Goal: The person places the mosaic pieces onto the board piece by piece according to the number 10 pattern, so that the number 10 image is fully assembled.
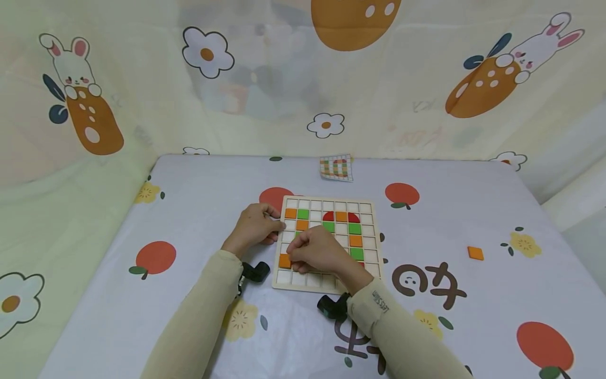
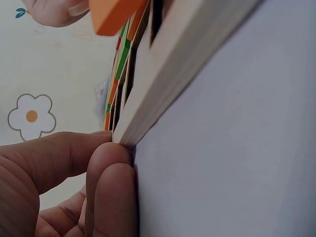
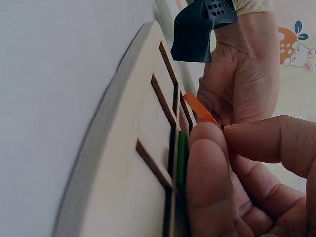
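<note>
A square wooden grid board [image 1: 303,288] lies on the table, some of its cells filled with orange, green and red tiles. At its left edge my left hand [image 1: 255,226] pinches the frame between thumb and fingers; the left wrist view shows these fingertips [image 2: 116,187] against the wood. My right hand [image 1: 319,252] reaches over the board's lower left part and pinches an orange square tile [image 1: 284,260]. Tilted, the tile [image 3: 200,107] stands up from the board surface in the right wrist view. Beside it a green tile [image 3: 181,158] sits in a cell, partly hidden by the fingers.
A small card [image 1: 336,168] with a coloured grid pattern lies behind the board. Far to the right a loose orange tile [image 1: 475,253] rests on the printed tablecloth [image 1: 199,295]. Dark wrist-worn devices [image 1: 333,308] hang close to the board's near side.
</note>
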A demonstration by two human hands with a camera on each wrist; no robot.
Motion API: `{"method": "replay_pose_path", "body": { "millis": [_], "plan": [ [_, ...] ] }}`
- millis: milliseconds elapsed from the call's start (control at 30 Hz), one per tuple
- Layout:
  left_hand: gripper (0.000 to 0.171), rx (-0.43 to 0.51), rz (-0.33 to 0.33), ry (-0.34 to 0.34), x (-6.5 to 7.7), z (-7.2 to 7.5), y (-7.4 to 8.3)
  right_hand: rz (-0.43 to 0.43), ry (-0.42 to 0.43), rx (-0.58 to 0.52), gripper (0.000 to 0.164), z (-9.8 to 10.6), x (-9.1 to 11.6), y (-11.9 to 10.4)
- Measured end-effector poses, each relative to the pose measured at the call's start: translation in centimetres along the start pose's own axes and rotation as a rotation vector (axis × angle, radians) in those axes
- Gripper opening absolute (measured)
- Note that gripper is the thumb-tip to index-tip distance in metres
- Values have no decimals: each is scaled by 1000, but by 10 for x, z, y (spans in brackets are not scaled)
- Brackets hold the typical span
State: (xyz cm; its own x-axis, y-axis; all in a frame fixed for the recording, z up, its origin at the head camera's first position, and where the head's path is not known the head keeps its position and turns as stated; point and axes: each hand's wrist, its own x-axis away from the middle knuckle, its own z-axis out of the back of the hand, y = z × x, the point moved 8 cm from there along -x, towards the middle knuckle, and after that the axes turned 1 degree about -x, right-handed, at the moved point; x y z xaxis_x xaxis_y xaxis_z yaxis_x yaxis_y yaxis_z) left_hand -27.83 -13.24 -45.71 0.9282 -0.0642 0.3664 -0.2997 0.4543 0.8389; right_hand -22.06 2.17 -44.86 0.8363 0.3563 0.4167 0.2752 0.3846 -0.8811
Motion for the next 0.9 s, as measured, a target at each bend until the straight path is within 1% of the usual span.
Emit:
{"method": "replay_pose_path", "body": {
  "millis": [367,900],
  "plan": [
    [26,-1,-8,2,-1,-1,1,1,12,35,7,0,1,-1],
    [27,3,-8,2,-2,-1,0,48,-10,32,8,-2,1,-4]
  ]
}}
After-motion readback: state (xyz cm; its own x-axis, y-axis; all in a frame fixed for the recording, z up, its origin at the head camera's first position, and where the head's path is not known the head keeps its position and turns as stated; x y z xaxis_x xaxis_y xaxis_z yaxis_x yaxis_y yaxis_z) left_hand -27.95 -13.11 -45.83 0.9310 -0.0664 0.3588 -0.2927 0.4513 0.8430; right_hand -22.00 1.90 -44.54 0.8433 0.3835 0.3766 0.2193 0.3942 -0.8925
